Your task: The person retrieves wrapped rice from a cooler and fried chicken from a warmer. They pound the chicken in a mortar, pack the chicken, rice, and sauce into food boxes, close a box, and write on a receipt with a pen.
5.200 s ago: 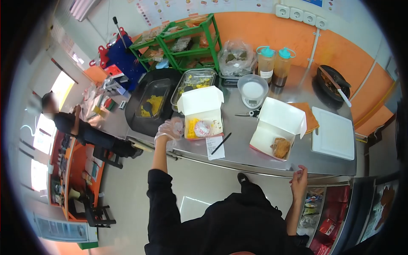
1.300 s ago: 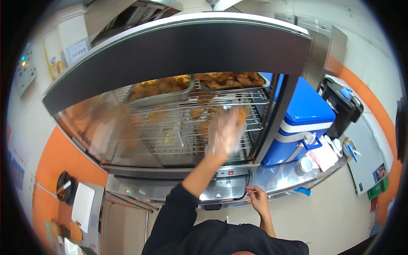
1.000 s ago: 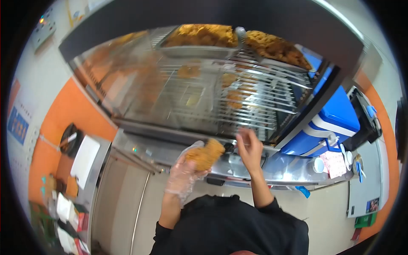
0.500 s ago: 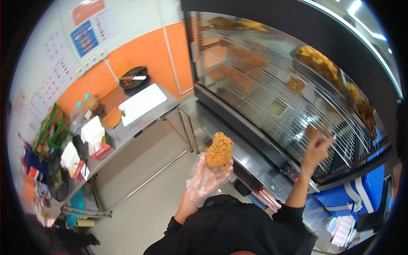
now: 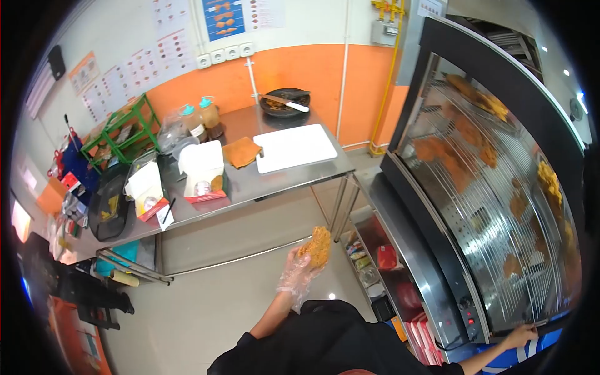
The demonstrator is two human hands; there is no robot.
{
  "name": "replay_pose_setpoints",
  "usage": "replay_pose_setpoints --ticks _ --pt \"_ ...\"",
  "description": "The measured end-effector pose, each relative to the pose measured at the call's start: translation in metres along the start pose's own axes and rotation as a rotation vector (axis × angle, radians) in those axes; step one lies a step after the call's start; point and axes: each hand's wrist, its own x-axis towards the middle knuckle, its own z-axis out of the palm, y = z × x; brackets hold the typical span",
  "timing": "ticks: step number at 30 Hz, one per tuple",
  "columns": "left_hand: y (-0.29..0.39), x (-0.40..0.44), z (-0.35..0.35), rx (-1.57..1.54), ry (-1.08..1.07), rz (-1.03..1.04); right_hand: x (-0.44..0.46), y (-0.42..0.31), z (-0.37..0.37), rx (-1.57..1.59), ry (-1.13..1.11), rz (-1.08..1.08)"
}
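Note:
My left hand point(image 5: 300, 269), in a clear plastic glove, is closed around a piece of fried chicken point(image 5: 317, 247) above the floor, in front of my body. At the lower right, my bare right hand point(image 5: 520, 336) is at the bottom edge of the glass door of a warming cabinet point(image 5: 475, 256), fingers curled on it. More fried chicken point(image 5: 459, 162) lies on the wire racks behind the glass. On the steel table point(image 5: 294, 178) stand two opened meal boxes, the nearer-to-centre box point(image 5: 205, 175) holding a wrapped item and a brown piece of food.
A white cutting board point(image 5: 295, 149), an orange cloth point(image 5: 241, 152) and a black mortar point(image 5: 284, 103) with a knife lie on the table. Sauce bottles point(image 5: 209, 117) and a green rack point(image 5: 128, 134) stand behind the boxes. Shelves with red packs point(image 5: 387, 256) run beneath the cabinet.
The view has swung left toward the table. My right hand has gone from in front of the racks down to the cabinet door's lower edge. The chicken stays in my left hand.

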Motion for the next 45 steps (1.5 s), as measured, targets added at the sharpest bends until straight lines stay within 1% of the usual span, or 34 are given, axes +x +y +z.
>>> replay_pose_setpoints --ticks 1,2,3,4,5,7,8,9,10,11,12,13,14,15,16,17,19,20,22,23,24,26,27,28,30,32,34,36,38,40,42,43,44,45 --pt "0.011 0.003 -0.014 0.033 0.075 0.015 0.002 0.010 0.009 -0.010 0.035 -0.014" --pt "0.021 0.007 -0.030 0.031 0.076 0.024 0.004 0.013 0.011 -0.035 0.064 -0.028" --pt "0.030 0.012 -0.046 0.053 0.123 0.018 0.004 0.012 0.011 -0.078 0.092 -0.032" --pt "0.037 0.016 -0.061 0.072 0.178 0.006 0.002 0.010 0.009 -0.133 0.131 -0.043" --pt "0.047 0.019 -0.070 0.063 0.189 0.006 -0.005 -0.005 0.001 -0.187 0.173 -0.055" --pt "0.067 0.028 -0.082 0.068 0.347 0.007 -0.040 -0.058 -0.024 -0.317 0.276 -0.083" --pt "0.073 0.037 -0.093 0.059 0.357 0.005 -0.069 -0.095 -0.036 -0.355 0.303 -0.123" --pt "0.077 0.048 -0.103 0.061 0.385 0.039 -0.107 -0.142 -0.049 -0.335 0.285 -0.216" --pt "0.082 0.059 -0.111 0.067 0.415 0.073 -0.151 -0.201 -0.068 -0.092 0.252 -0.487" --pt "0.089 0.071 -0.115 0.067 0.431 0.069 -0.205 -0.220 -0.024 -0.215 -0.025 -0.447" --pt "0.095 0.085 -0.118 0.062 0.414 0.087 -0.272 -0.245 0.014 0.149 -0.187 -0.589" --pt "0.102 0.099 -0.118 0.058 0.399 0.106 -0.328 -0.329 -0.008 0.520 -0.353 -0.714" --pt "0.108 0.112 -0.114 0.059 0.412 0.110 -0.359 -0.429 -0.072 0.696 -0.982 -0.508" --pt "0.114 0.126 -0.108 0.036 0.424 0.158 -0.397 -0.486 -0.067 0.867 -1.179 -0.608" --pt "0.121 0.143 -0.100 0.012 0.433 0.211 -0.440 -0.539 -0.052 1.142 -1.221 -0.695" --pt "0.127 0.160 -0.092 0.008 0.443 0.228 -0.477 -0.594 -0.035 1.328 -1.166 -0.877" --pt "0.136 0.193 -0.073 0.027 0.586 0.388 -0.534 -0.705 -0.031 1.392 -1.526 -0.776" --pt "0.140 0.215 -0.068 0.018 0.598 0.414 -0.570 -0.760 -0.016 1.569 -1.407 -0.860" --pt "0.148 0.249 -0.059 -0.108 0.665 0.471 -0.628 -0.863 0.000 1.673 -1.437 -0.913" --pt "0.153 0.264 -0.055 -0.105 0.676 0.496 -0.653 -0.909 0.006 1.616 -1.283 -1.018" --pt "0.158 0.278 -0.050 -0.165 0.650 0.498 -0.675 -0.948 0.010 1.555 -1.122 -1.112" --pt "0.168 0.306 -0.037 -0.230 0.633 0.525 -0.709 -1.003 0.009 1.332 -1.047 -1.223" --pt "0.171 0.317 -0.030 -0.234 0.674 0.546 -0.721 -1.021 0.010 1.156 -1.043 -1.346" --pt "0.175 0.328 -0.023 -0.239 0.717 0.561 -0.732 -1.034 0.013 1.174 -1.050 -1.353" --pt "0.181 0.348 -0.009 -0.194 0.764 0.576 -0.743 -1.047 0.017 0.948 -1.121 -1.511" --pt "0.184 0.364 -0.009 -0.151 0.816 0.566 -0.752 -1.045 0.022 0.975 -1.118 -1.500" --pt "0.186 0.377 -0.011 -0.187 0.846 0.528 -0.746 -1.032 0.028 1.175 -1.048 -1.439" --pt "0.191 0.386 -0.011 -0.164 0.849 0.514 -0.731 -0.997 0.028 1.360 -1.331 -1.347" --pt "0.199 0.396 -0.015 -0.139 0.835 0.509 -0.707 -0.949 0.022 1.490 -1.427 -1.392" --pt "0.211 0.406 -0.022 -0.103 0.731 0.503 -0.681 -0.905 0.020 1.463 -1.575 -1.545" --pt "0.229 0.427 -0.017 -0.081 0.738 0.482 -0.663 -0.866 0.024 1.437 -1.637 -1.631" --pt "0.239 0.440 -0.014 -0.055 0.743 0.470 -0.657 -0.852 0.028 1.430 -1.640 -1.636" --pt "0.247 0.454 -0.013 -0.060 0.746 0.468 -0.651 -0.842 0.034 1.322 -1.686 -1.766" --pt "0.257 0.469 -0.012 -0.059 0.759 0.373 -0.649 -0.839 0.038 1.209 -1.726 -1.892"
